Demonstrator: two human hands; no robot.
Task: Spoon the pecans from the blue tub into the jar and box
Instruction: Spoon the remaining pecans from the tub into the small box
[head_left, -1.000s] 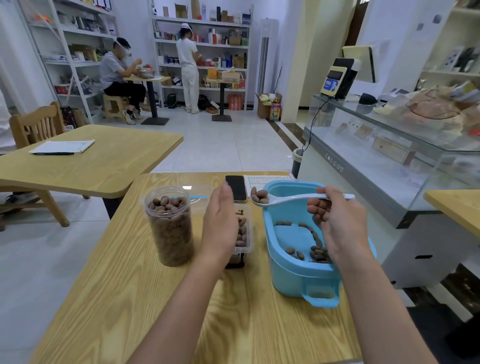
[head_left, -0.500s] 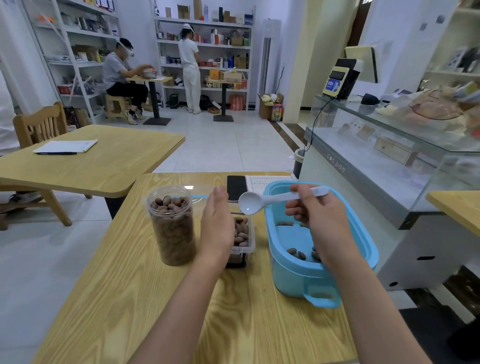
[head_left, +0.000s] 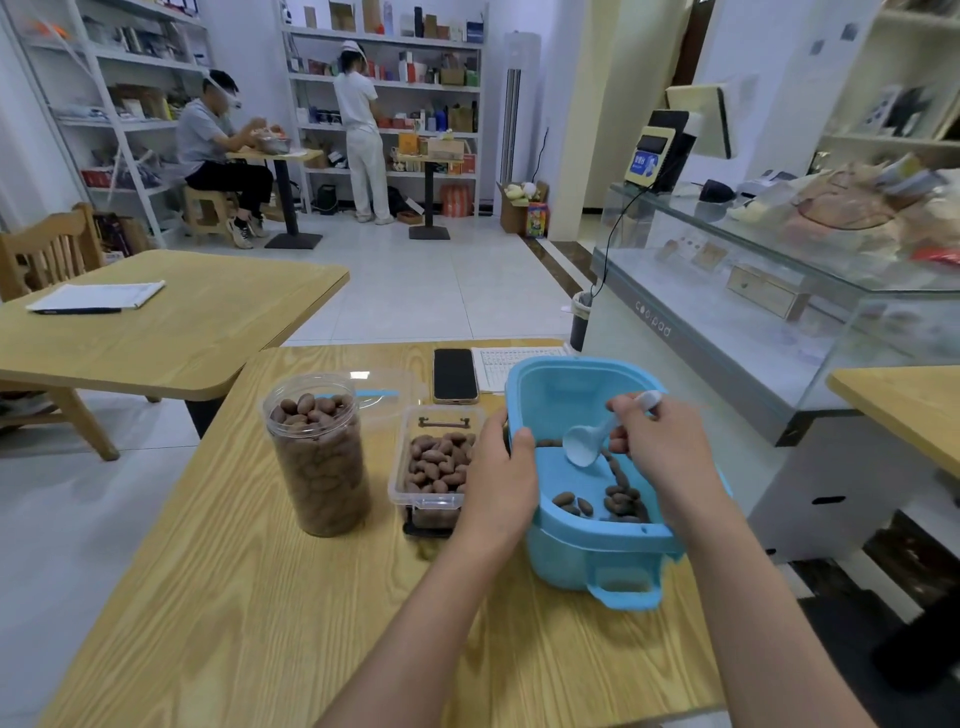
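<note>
Wooden counter (head_left: 249, 597) in what looks like a small shop, and we're sitting at it with everything laid out in front of us. Blue tub (head_left: 597, 556) sits on the right side of the counter, with only a few pecans (head_left: 615, 501) left scattered in its bottom near corner. Our right hand (head_left: 662, 452) is down inside the tub with its grip pinched on the handle of a white spoon (head_left: 587, 441), bowl tilted down toward the tub floor and looking empty. Our left hand (head_left: 501, 480) has its grip curled over the tub's left rim, thumb hooked inside.

Just left of the tub is the clear box (head_left: 434, 462), open and pretty well loaded with pecans. Left of that stands the jar (head_left: 318, 452), upright, no lid, filled nearly to the top. Behind the box we've got a phone (head_left: 455, 375) lying face up, a sheet of paper (head_left: 514, 364) beside it, and a clear lid (head_left: 379, 389) behind the jar.
</note>
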